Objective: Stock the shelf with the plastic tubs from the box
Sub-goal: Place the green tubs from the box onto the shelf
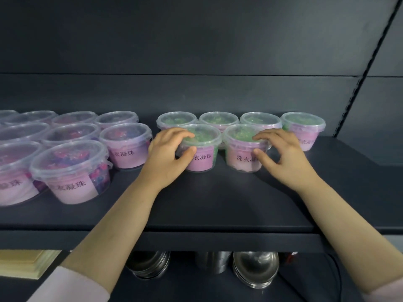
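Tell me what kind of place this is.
Probably a shop or stockroom. A dark metal shelf with a slotted upright carries rows of identical labelled tubs, grouped by colour, and stacked steel bowls sit beneath it. The left hand grips the left front tub, the right hand the right front tub.

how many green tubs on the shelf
6. Back row: tub one, tub two, tub three, tub four. Front: tub five in the left hand, tub six in the right hand. None looks hidden.
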A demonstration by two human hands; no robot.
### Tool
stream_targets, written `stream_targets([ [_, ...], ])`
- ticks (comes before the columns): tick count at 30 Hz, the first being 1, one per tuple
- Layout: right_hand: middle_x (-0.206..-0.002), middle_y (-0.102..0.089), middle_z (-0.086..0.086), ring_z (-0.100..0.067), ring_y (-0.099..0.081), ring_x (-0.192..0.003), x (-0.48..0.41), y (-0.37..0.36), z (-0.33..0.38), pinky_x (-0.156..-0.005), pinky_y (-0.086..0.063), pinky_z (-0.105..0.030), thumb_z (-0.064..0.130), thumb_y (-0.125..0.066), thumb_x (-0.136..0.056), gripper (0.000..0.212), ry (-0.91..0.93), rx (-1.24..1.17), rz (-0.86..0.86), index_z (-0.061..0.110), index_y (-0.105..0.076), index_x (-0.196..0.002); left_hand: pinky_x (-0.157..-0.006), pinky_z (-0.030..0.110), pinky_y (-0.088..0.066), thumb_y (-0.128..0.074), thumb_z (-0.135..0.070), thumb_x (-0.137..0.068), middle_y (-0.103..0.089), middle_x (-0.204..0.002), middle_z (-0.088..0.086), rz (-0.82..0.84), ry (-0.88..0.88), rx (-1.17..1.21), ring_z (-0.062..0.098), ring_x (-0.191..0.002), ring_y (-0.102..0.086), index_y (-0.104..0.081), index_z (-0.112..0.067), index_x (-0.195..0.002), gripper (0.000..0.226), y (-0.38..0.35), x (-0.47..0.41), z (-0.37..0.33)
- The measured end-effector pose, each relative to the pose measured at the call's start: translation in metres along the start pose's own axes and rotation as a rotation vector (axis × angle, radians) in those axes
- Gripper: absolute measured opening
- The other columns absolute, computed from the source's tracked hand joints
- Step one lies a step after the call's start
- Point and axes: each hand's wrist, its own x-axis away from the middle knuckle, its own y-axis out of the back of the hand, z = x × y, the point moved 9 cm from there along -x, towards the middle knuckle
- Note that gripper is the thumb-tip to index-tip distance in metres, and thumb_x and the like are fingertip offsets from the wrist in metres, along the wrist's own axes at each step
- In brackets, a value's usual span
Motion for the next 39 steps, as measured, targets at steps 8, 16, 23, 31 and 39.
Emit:
stream_targets([
  [8, -0.125, -0.061, 0.005, -0.012, -0.053, -0.116, 0.026, 0.042, 0.06, -0.1, -0.037, -0.022, 0.033, -0.064, -0.088, 0.038, -0.191, 0.119, -0.02, 0.023, -0.061, -0.125, -0.105, 0.039, -0.03, -0.051, -0.038, -0.084, -0.059, -0.126, -0.001, -0.059, -0.047, -0.006, 0.023, -0.121, -0.048, -0.057, -0.017, -0.122, 0.044, 0.027, 0.014, -0.023],
  [16, -0.107, -0.065, -0.004, -0.032, -0.056, -0.1, 0.115, 0.11, 0.178, -0.085, -0.048, -0.045, 0.036, -0.064, -0.084, 0.034, -0.306, 0.566, -0.112, 0.019, -0.064, -0.113, -0.095, 0.035, -0.034, -0.051, -0.033, -0.085, -0.061, -0.118, -0.002, -0.063, -0.379, -0.046, 0.022, -0.111, -0.052, -0.062, -0.017, -0.112, 0.033, 0.074, 0.089, -0.101],
  [23, -0.108, -0.063, 0.0, -0.03, -0.055, -0.102, 0.228, 0.132, 0.221, -0.087, -0.048, -0.044, 0.037, -0.07, -0.08, 0.038, -0.52, 0.767, -0.09, 0.022, -0.062, -0.114, -0.101, 0.034, -0.031, -0.056, -0.039, -0.086, -0.06, -0.119, -0.005, 0.045, -0.604, 0.041, 0.019, -0.119, -0.048, -0.063, -0.02, -0.114, 0.035, 0.065, 0.159, -0.154],
  [31, -0.121, -0.059, 0.003, -0.024, -0.052, -0.112, 0.382, 0.146, 0.202, -0.094, -0.046, -0.042, 0.044, -0.061, -0.085, 0.045, -0.904, 0.764, -0.018, 0.028, -0.056, -0.126, -0.101, 0.03, -0.032, -0.047, -0.043, -0.089, -0.056, -0.121, -0.01, 0.392, -0.725, 0.244, 0.013, -0.119, -0.046, -0.058, -0.023, -0.119, 0.038, -0.013, 0.252, -0.209],
  [39, -0.134, -0.051, -0.006, -0.032, -0.045, -0.121, 0.578, 0.132, 0.118, -0.098, -0.041, -0.043, 0.032, -0.073, -0.08, 0.059, -1.357, 0.525, 0.013, 0.018, -0.051, -0.133, -0.101, 0.034, -0.038, -0.046, -0.046, -0.091, -0.054, -0.125, -0.012, 0.873, -0.692, 0.31, 0.011, -0.121, -0.044, -0.054, -0.027, -0.125, 0.04, -0.156, 0.374, -0.242],
])
